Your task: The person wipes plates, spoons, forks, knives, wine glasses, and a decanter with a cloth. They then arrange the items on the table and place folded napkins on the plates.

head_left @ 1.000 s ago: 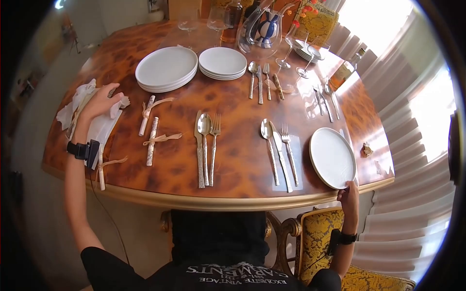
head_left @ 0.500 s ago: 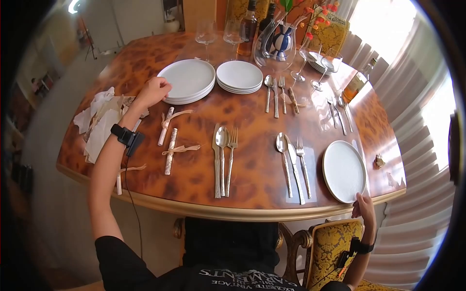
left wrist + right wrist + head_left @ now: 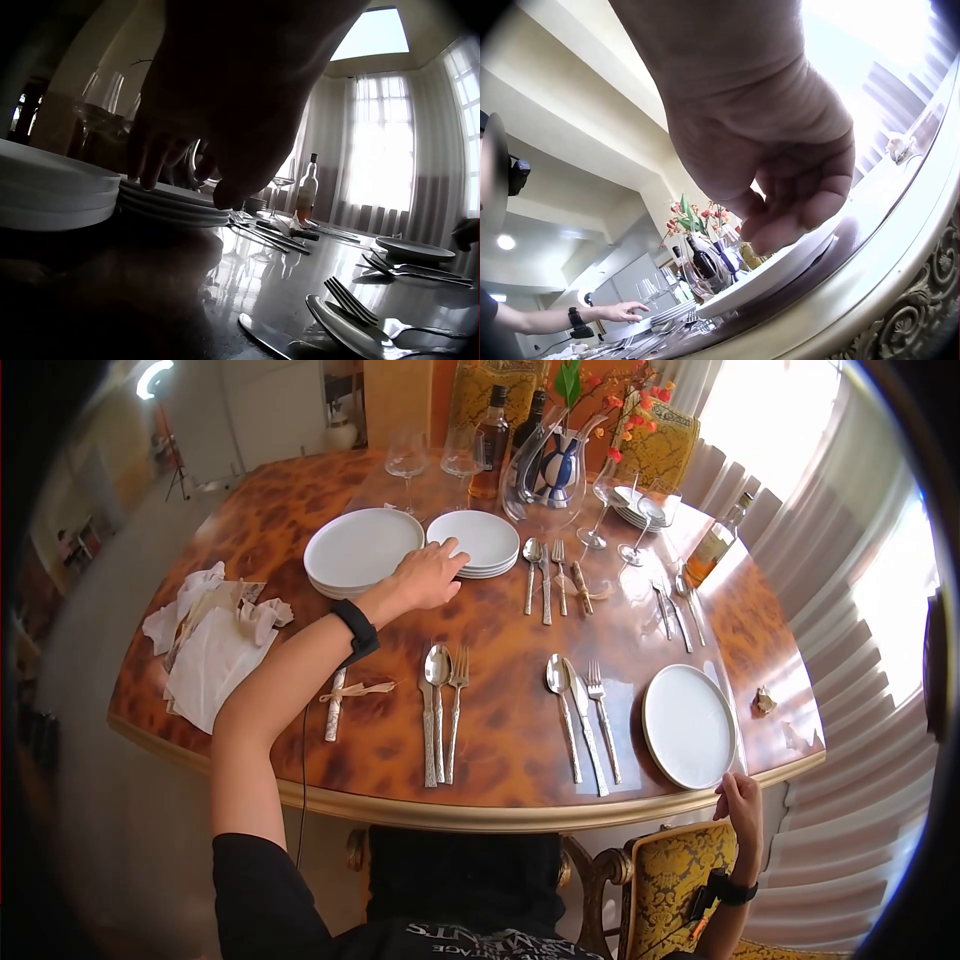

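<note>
My left hand [image 3: 428,576] reaches over the near edge of the smaller plate stack [image 3: 480,540], fingers extended. In the left wrist view these fingers [image 3: 154,161] are at the rim of the stack [image 3: 176,206]; whether they touch it I cannot tell. The larger plate stack [image 3: 362,547] stands to its left. A single white plate [image 3: 688,726] lies at the table's right side. Just off its near edge is my right hand [image 3: 740,800], fingers loosely curled and empty. The right wrist view shows this hand [image 3: 780,172] above the plate's rim [image 3: 780,274].
Between the hands lie two cutlery sets [image 3: 440,710] [image 3: 585,720]. Crumpled cloth and paper [image 3: 215,650] lie at left, a ribboned roll [image 3: 335,705] near the forearm. Behind are wine glasses [image 3: 407,458], a decanter [image 3: 520,485] and bottles [image 3: 490,445]. A chair [image 3: 675,870] stands near the right arm.
My left hand has moved right from the cloth and paper, past the larger plates, to the smaller stack. My right hand has let go of the single plate's edge and drawn slightly away.
</note>
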